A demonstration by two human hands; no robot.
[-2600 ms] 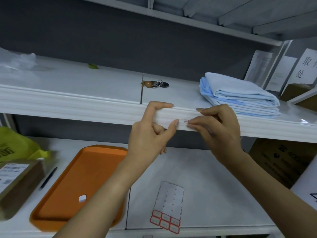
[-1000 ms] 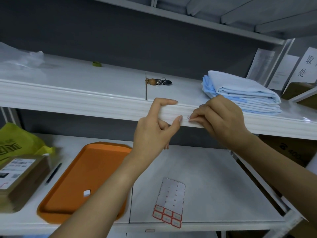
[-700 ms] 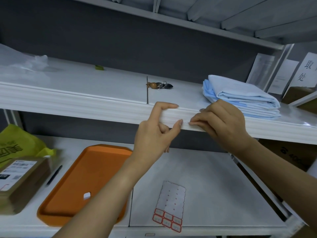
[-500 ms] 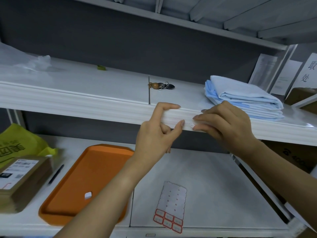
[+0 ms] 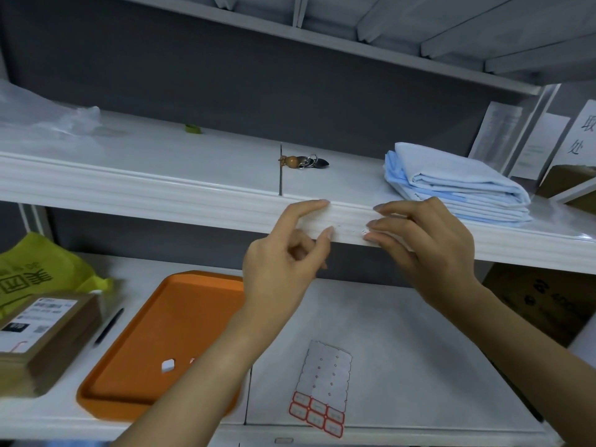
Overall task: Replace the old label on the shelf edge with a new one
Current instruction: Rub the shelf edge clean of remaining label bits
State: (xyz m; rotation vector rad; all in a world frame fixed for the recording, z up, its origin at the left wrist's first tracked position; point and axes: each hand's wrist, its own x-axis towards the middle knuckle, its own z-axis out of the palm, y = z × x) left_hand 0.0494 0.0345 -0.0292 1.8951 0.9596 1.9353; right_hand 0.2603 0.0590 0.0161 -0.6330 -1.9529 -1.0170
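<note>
White shelf edge (image 5: 193,201) against grey wall (image 5: 225,75). On its face, between the hands, old label (image 5: 363,231), tiny scrap. left hand (image 5: 283,262) braces edge, forefinger and thumb apart. right hand (image 5: 429,243): fingertips together at label, pinch unclear. Likely thin, tears easily; lift corner.

A tiny white label (image 5: 364,231) is stuck on the front of the white shelf edge (image 5: 161,201). Most of it is hidden under the fingertips of the right hand (image 5: 432,246). The label sheet (image 5: 325,372) lies flat on the shelf below, mostly bare, with 6 red-framed labels (image 5: 317,414) at its near end.
</note>
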